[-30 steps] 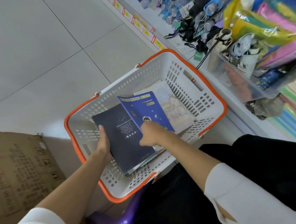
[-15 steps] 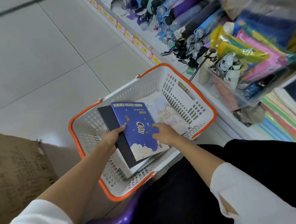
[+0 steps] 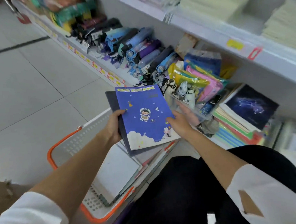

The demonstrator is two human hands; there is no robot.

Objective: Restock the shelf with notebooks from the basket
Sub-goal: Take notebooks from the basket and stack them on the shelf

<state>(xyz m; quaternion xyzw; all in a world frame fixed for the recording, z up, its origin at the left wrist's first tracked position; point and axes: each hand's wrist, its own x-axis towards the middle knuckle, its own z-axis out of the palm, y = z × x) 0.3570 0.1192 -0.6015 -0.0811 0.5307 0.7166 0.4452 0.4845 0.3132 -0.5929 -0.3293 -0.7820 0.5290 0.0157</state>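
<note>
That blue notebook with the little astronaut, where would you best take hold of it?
Take the blue notebook by its free right edge, coming from the right, thumb on the cover, fingers underneath. It is thin, flat and face up, and the left hand grips its left edge together with the dark notebook beneath; the open right hand lies at that free edge.

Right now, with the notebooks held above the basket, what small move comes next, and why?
Probably swing them right toward the constellation notebook stack on the shelf. The left hand grips the astronaut notebook and the dark notebook beneath; the right hand lies open at their right edge.
</note>
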